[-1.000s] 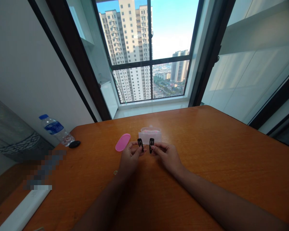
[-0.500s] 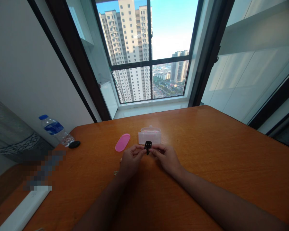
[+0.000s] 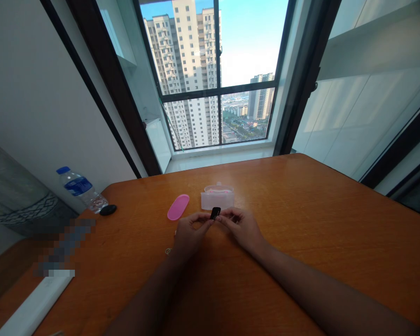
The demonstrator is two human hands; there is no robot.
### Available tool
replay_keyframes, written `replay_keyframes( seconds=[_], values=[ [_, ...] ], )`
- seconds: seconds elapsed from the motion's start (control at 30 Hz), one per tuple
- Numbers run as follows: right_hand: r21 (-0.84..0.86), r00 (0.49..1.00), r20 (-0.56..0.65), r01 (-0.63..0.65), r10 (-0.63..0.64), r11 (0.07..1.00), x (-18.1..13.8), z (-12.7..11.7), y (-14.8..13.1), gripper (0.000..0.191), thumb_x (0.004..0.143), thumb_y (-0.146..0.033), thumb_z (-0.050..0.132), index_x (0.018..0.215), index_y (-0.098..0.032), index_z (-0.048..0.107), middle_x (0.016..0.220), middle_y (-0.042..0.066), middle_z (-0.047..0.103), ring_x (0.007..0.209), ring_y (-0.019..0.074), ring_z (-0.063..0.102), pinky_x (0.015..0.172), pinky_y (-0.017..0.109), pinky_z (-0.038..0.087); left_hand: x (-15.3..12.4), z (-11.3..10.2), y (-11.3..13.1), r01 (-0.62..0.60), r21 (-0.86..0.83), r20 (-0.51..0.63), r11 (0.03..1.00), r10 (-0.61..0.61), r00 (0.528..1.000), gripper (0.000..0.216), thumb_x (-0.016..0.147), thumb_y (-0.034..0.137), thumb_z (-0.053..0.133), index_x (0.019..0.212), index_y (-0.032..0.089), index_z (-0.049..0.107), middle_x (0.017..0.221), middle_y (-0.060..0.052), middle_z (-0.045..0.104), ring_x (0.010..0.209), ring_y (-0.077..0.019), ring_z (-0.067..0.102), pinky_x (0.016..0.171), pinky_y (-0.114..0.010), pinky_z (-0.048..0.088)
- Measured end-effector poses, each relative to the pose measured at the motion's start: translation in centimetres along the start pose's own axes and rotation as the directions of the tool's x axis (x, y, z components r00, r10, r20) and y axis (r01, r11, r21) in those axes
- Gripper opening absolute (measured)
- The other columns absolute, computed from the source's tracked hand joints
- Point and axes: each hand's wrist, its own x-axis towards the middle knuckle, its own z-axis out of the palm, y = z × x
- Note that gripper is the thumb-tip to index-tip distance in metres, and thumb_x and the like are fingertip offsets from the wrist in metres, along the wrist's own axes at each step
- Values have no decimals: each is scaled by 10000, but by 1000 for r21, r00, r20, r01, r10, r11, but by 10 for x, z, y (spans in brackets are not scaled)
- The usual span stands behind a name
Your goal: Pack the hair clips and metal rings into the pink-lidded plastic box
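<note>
The left hand [image 3: 192,232] and right hand [image 3: 241,227] each pinched the black hair clips [image 3: 215,213] between thumb and fingers. The clips lay at 2 o'clock from the left hand, 10 o'clock from the right. From the clips, a translucent box [image 3: 217,201] stood near at 12 o'clock; a pink oval piece [image 3: 178,207] lay at 9 o'clock on the table [image 3: 318,205].

The left hand [image 3: 192,232] and right hand [image 3: 244,229] pinch black hair clips [image 3: 215,213] near a translucent box [image 3: 217,201].
</note>
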Motion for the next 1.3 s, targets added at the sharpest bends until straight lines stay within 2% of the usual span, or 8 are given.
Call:
replay_keyframes(
  seconds=[0.13,0.27,0.37,0.57,0.8,0.93,1.07,1.3],
  values=[
    [-261,961,-154,186,-231,947,10,-13,-2,201,853,-381,682,995,-256,747,1059,82,662,1001,250,603,834,370,494,1,2,-2,9,16,-79,1000,-8,997,189,798,338,708,908,193,761,885,-47,776,835,-213,705,818,-326,538],
    [-352,964,-173,131,-202,927,22,-24,11,560,844,-385,680,1379,-313,532,1345,114,491,1245,291,483,991,463,461,2,2,-3,10,26,-156,1000,-5,988,189,799,335,700,903,190,760,872,-51,774,818,-218,708,805,-330,546],
    [-306,992,-54,93,-115,948,26,-26,23,631,858,-342,653,1448,-312,434,1318,102,537,1182,268,541,1013,478,455,3,-1,-1,-8,77,-215,997,25,976,187,799,339,699,897,192,760,871,-52,770,821,-224,705,821,-343,545],
    [-209,993,15,121,-120,970,22,-20,28,411,779,-218,689,1178,-241,594,1208,75,599,999,219,617,903,414,528,3,-8,-4,-69,164,-311,984,118,943,163,808,353,698,892,229,762,881,-36,754,872,-234,704,812,-350,547],
    [-203,974,108,220,-201,954,15,-14,16,370,748,-139,685,1093,-249,607,1263,59,564,1046,197,598,905,382,536,7,-12,-9,-219,341,-239,914,310,920,95,830,316,702,861,268,779,901,-35,756,924,-235,655,909,-414,492],
    [-210,959,138,274,-248,939,14,-14,12,387,746,-111,690,1096,-260,617,1271,50,559,1132,204,566,952,382,519,6,-10,-11,-176,394,-248,902,289,925,118,815,334,721,893,282,792,858,-37,734,882,-235,637,860,-404,499],
    [-186,967,131,242,-220,952,15,-13,15,412,747,-117,698,1123,-257,609,1267,55,565,1100,204,591,940,386,536,6,-9,-12,-117,406,-260,906,237,936,154,818,334,717,935,275,798,903,-60,705,900,-238,636,861,-402,502],
    [-210,977,96,208,-191,955,16,-13,23,634,721,-107,710,1300,-273,513,1307,75,551,1155,232,584,994,421,511,7,-8,-11,-280,353,-135,893,345,929,176,879,260,647,1007,243,767,1086,-68,744,1056,-250,640,994,-467,467]
  ],
)
